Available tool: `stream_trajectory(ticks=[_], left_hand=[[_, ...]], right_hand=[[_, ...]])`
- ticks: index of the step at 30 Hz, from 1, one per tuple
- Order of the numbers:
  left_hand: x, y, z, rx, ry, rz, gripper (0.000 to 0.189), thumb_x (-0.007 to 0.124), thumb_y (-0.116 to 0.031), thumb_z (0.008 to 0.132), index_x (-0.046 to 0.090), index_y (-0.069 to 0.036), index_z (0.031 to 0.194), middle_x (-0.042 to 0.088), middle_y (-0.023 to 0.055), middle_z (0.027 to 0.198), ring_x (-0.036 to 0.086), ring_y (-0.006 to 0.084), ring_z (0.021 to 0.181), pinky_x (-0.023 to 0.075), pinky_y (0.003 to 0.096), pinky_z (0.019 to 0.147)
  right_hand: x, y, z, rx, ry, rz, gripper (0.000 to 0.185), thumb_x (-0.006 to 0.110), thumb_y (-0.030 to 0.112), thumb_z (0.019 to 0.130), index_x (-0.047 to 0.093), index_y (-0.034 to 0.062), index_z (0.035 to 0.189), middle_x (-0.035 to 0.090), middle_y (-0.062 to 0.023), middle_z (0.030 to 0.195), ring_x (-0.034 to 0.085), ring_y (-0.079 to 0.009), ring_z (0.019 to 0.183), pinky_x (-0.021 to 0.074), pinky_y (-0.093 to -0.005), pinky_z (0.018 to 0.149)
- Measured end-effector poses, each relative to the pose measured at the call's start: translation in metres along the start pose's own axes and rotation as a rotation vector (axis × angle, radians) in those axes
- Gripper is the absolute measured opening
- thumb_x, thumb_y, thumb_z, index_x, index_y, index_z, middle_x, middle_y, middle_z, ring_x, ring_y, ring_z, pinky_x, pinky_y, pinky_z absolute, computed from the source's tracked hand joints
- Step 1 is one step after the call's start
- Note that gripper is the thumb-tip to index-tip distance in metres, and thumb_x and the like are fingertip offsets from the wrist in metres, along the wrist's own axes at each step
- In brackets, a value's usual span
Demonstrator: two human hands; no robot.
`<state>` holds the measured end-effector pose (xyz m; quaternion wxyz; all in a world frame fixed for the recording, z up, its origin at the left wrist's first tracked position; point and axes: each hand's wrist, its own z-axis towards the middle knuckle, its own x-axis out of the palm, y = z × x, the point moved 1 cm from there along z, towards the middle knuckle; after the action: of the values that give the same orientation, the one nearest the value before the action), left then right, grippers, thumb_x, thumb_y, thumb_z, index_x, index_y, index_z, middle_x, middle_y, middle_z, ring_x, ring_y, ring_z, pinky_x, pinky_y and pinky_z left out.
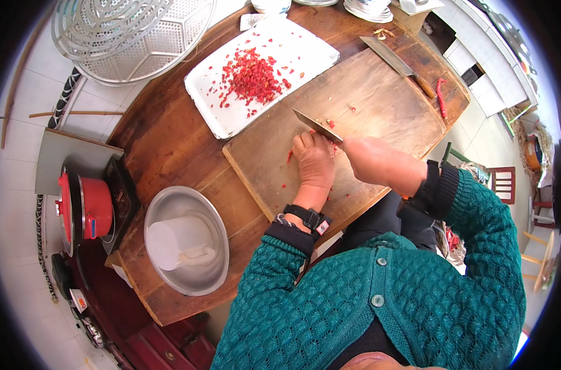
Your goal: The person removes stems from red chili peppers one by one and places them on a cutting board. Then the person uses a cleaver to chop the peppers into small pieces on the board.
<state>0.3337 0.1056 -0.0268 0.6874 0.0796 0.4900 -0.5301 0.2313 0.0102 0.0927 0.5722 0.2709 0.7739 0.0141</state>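
My right hand grips a cleaver, its blade slanting up and left over the wooden cutting board. Close beside the blade, my left hand rests on the board with its fingers curled down. What lies under those fingers is hidden. A piece of red chili lies just left of that hand, and small chopped bits are scattered around both hands. Beyond the board's far left edge, a white tray carries a heap of chopped red chili.
A second cleaver with a wooden handle lies along the board's far right edge, near a whole red chili. A metal basin holding a white plastic vessel stands at left. Beyond it is a red pot. Stacked bowls and plates stand at the back.
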Motion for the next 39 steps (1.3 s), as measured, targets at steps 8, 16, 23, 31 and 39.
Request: stream_trajectory(ticks=[8,16,23,31,39], left_hand=[[0.003,0.001,-0.001,0.007,0.044,0.032,0.022,0.06,-0.006,0.077,0.057,0.001,0.098,0.049,0.0164,0.095,0.045,0.0348,0.094,0.0402,0.0439,0.087],[0.011,0.004,-0.003,0.002,-0.064,0.069,0.015,0.062,-0.01,0.078,0.056,0.002,0.085,0.051,0.0186,0.094,0.048,0.035,0.093,0.0413,0.0462,0.086],[0.009,0.004,-0.002,0.006,-0.016,0.073,0.016,0.06,-0.013,0.084,0.056,0.002,0.088,0.052,0.018,0.097,0.048,0.0353,0.098,0.041,0.0467,0.087],[0.003,0.001,-0.002,-0.051,0.025,0.0,0.014,0.06,-0.01,0.082,0.056,0.002,0.088,0.05,0.0187,0.098,0.047,0.0357,0.099,0.0399,0.048,0.089],[0.001,0.001,-0.003,-0.04,0.007,-0.068,0.016,0.06,-0.005,0.078,0.055,0.002,0.091,0.048,0.0192,0.096,0.044,0.036,0.095,0.039,0.0451,0.087]], right_hand=[[0.031,-0.008,0.055,-0.071,-0.297,0.11,0.011,0.059,0.008,0.082,0.06,-0.0014,0.087,0.065,-0.0249,0.08,0.065,-0.0418,0.074,0.0514,-0.0481,0.064],[0.029,-0.003,0.006,-0.09,-0.413,-0.016,0.012,0.059,0.005,0.081,0.058,0.0007,0.092,0.064,-0.0211,0.073,0.067,-0.0383,0.072,0.0522,-0.0458,0.063],[0.02,0.0,-0.039,-0.057,-0.236,0.017,0.008,0.057,0.004,0.079,0.056,0.0,0.086,0.062,-0.0226,0.07,0.064,-0.0414,0.071,0.0494,-0.0496,0.062],[-0.016,0.0,-0.012,-0.02,0.016,0.005,0.011,0.056,0.003,0.077,0.064,-0.0038,0.082,0.064,-0.0279,0.077,0.065,-0.0442,0.08,0.0513,-0.0488,0.065],[0.017,0.013,0.038,-0.024,-0.109,0.062,0.014,0.059,0.007,0.083,0.058,-0.0036,0.092,0.066,-0.025,0.088,0.066,-0.0408,0.084,0.0531,-0.0448,0.071]])
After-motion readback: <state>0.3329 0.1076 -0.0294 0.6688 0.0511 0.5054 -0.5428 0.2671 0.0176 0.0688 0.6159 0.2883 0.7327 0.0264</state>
